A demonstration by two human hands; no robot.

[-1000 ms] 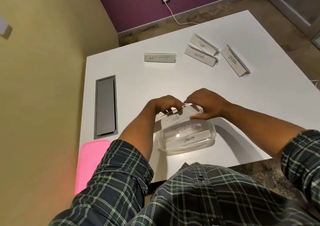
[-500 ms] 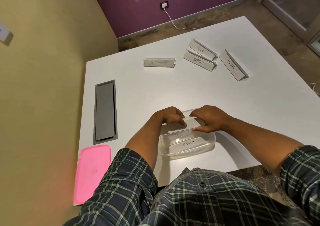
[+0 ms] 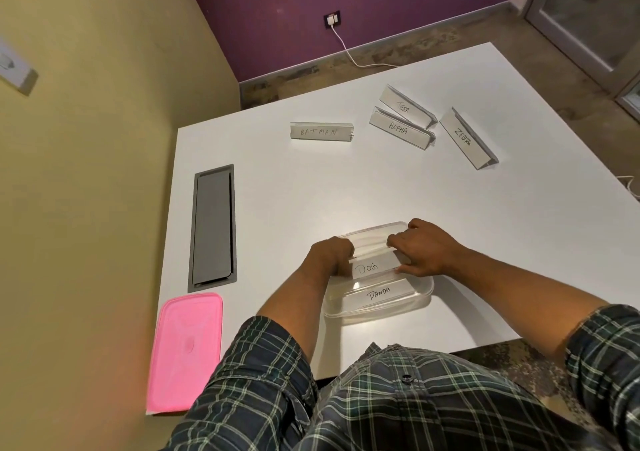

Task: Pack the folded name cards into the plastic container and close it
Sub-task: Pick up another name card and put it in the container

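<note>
We are seeing only the middle of the DOG card [image 3: 372, 268]; the left hand [image 3: 332, 255] is covering one end and the right hand [image 3: 424, 251] the other. The fingertips of both hands are curling out of sight behind the card, so we cannot judge the grip. The left wrist is hiding the container's [image 3: 420, 303] near-left corner. A third card under DOG is showing only as a blurred edge. The ZEBRA card's [image 3: 464, 138] writing is looking smudged. The cable [image 3: 628, 187] is running off the frame's right edge.
</note>
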